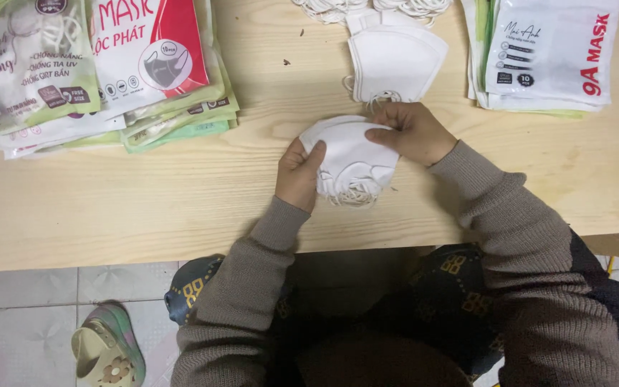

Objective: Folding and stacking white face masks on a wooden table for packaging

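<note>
Both hands grip a small stack of white face masks [352,159] lying on the pale wooden table [145,208]. My left hand [299,175] holds the stack's left edge, thumb on top. My right hand [413,132] pinches its upper right edge. White ear loops hang out at the stack's lower side. Just beyond the hands lies another pile of white masks [395,61].
A spread pile of printed mask packets [102,72] covers the table's far left. A neater stack of white packets [546,54] sits at the far right. More mask loops [367,7] lie at the far edge. A sandal [105,351] rests on the tiled floor, lower left.
</note>
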